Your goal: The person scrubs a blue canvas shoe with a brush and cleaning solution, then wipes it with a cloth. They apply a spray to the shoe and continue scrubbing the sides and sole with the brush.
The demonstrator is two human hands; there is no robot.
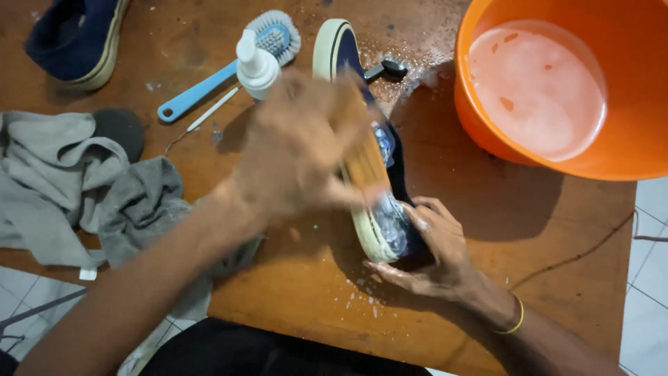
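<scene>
One wooden table (299, 306), brown and wet in patches, bears everything shown. One orange plastic basin (487, 132) stands at the far right corner, holding pale, soapy water. One grey cloth (76, 188) lies crumpled along the left edge, and one dark round object (122, 129) shows just behind it, too little of it visible to tell what it is.

Two navy shoes appear. The first navy shoe (341, 49), with a cream sole, lies on its side at the centre, toe pointing away, its heel end foamy. The second navy shoe (76, 38) rests at the far left corner, well apart from the first.

Two hands work on the central shoe. The left hand (296, 150), blurred by motion, is closed around one wooden scrubbing brush (362, 157), which is pressed against the shoe's side. The right hand (435, 244) is wrapped around the heel end, fingers curled over the foamy sole edge, steadying it against the table; one yellow band (516, 322) circles that wrist.

One blue-handled brush (223, 73) with white bristles lies beyond the hands. One white pump bottle (256, 63) stands beside it, touching its handle in view. One small black object (390, 68) lies just right of the shoe's toe, amid water droplets.
</scene>
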